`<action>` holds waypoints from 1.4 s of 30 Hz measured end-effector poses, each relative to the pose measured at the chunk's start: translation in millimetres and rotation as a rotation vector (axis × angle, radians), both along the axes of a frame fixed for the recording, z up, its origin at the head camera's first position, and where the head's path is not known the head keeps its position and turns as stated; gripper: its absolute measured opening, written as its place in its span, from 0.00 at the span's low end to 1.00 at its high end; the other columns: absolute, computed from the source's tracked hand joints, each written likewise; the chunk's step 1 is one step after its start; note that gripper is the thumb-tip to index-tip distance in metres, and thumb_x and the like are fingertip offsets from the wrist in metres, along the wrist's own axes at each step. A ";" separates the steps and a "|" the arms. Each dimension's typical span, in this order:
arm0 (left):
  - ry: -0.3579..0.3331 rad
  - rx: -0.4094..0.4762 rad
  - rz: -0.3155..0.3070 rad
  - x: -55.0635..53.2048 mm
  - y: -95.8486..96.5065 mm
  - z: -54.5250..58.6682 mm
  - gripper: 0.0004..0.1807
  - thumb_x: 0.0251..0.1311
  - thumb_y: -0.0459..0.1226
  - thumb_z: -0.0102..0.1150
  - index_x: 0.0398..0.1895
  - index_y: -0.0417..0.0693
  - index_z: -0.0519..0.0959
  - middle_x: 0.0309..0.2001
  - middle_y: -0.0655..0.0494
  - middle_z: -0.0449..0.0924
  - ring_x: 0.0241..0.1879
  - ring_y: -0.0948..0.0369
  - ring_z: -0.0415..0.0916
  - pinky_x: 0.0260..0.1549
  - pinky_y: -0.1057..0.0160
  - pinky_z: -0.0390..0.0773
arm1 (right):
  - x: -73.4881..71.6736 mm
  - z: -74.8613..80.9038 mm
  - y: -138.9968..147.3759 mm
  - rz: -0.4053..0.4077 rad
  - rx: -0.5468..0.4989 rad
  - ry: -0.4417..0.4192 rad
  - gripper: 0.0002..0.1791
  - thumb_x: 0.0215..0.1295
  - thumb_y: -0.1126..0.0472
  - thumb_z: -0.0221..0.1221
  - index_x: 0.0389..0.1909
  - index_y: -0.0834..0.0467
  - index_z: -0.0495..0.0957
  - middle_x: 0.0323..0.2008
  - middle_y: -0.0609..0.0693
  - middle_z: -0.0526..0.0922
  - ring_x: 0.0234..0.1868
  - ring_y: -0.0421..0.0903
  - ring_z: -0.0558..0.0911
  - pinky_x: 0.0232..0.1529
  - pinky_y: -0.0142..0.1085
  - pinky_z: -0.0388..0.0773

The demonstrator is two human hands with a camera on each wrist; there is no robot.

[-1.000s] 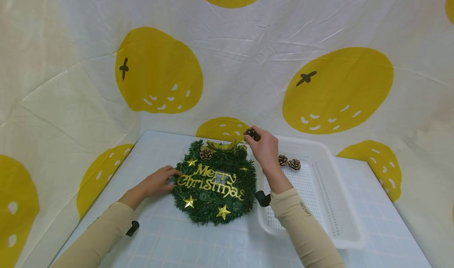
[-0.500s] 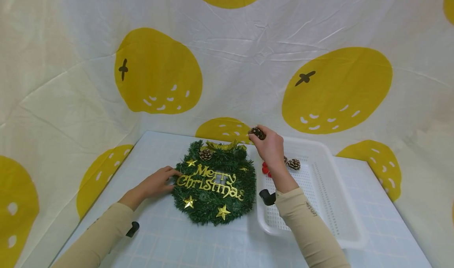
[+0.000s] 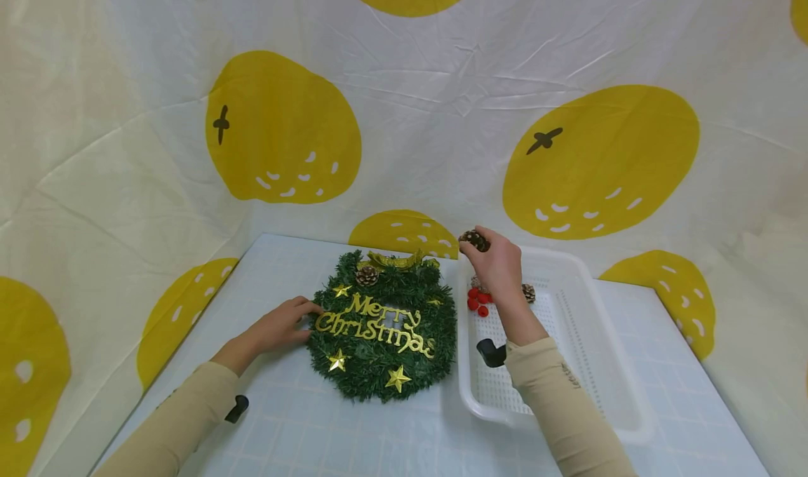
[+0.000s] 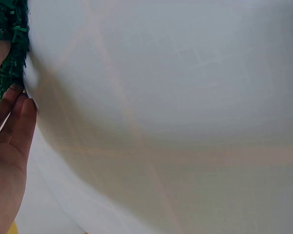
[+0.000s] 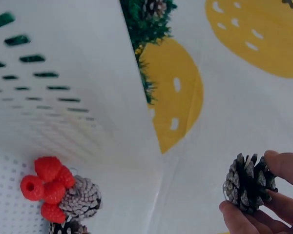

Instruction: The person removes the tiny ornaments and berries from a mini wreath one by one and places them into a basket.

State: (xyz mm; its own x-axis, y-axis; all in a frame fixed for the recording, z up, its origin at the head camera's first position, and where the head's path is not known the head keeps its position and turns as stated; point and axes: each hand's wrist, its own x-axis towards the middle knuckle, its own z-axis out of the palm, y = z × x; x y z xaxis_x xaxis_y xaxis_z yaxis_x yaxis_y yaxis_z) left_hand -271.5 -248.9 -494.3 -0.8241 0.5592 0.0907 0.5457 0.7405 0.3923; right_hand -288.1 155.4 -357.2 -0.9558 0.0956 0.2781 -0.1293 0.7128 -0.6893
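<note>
A green Christmas wreath (image 3: 379,379) lies on the table with gold stars, a gold "Merry Christmas" sign (image 3: 375,326) and one pinecone (image 3: 367,275) near its top. At the wreath's left edge my left hand (image 3: 280,326) holds the rim; in the left wrist view its thumb and fingers (image 4: 24,122) lie on either side of the green tinsel. My right hand (image 3: 499,266) pinches a loose pinecone (image 5: 246,185) between thumb and fingers, over the far left part of a white basket (image 3: 621,365). Part of the basket's inside is hidden by the right hand and forearm.
Inside the basket lie red berries (image 5: 48,187), a pale pinecone (image 5: 81,197) beside them and another pinecone (image 3: 528,293). The basket stands just right of the wreath on the light blue table (image 3: 303,428). A white cloth (image 3: 442,147) with yellow fruit prints hangs behind.
My right hand has moved to the right with the pinecone, from beside the wreath's top to above the basket, uncovering the red berries. The left hand and wreath have stayed put.
</note>
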 end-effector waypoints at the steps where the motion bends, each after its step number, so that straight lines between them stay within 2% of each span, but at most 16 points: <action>1: -0.001 0.000 0.001 -0.1 0.0 -0.3 0.21 0.57 0.31 0.64 0.55 0.45 0.76 0.51 0.47 0.74 0.50 0.46 0.73 0.49 0.45 0.75 | 0.1 -0.4 1.9 -0.004 0.005 -0.002 0.30 0.67 0.50 0.60 0.67 0.60 0.71 0.63 0.61 0.74 0.62 0.62 0.72 0.57 0.53 0.73; 16: 0.011 -0.002 0.001 -0.8 -0.6 -0.4 0.22 0.57 0.31 0.64 0.56 0.45 0.76 0.51 0.47 0.74 0.49 0.47 0.73 0.48 0.45 0.75 | -3.3 -13.0 28.0 -0.058 0.065 -0.003 0.29 0.67 0.51 0.60 0.64 0.64 0.73 0.59 0.64 0.76 0.58 0.65 0.74 0.56 0.55 0.73; 24: 0.003 -0.001 0.000 -1.2 0.5 -0.3 0.21 0.57 0.31 0.64 0.56 0.44 0.76 0.51 0.46 0.74 0.50 0.47 0.74 0.48 0.45 0.76 | -4.3 -24.0 42.7 -0.090 0.076 -0.050 0.30 0.67 0.52 0.59 0.64 0.65 0.72 0.59 0.66 0.75 0.58 0.67 0.72 0.56 0.56 0.72; 42: -0.007 0.005 0.004 -0.6 1.0 -0.9 0.21 0.57 0.31 0.64 0.55 0.44 0.76 0.50 0.47 0.74 0.49 0.47 0.74 0.48 0.45 0.76 | -9.0 -41.3 53.1 -0.076 0.113 -0.118 0.30 0.66 0.53 0.59 0.63 0.67 0.71 0.59 0.67 0.74 0.57 0.68 0.72 0.56 0.56 0.72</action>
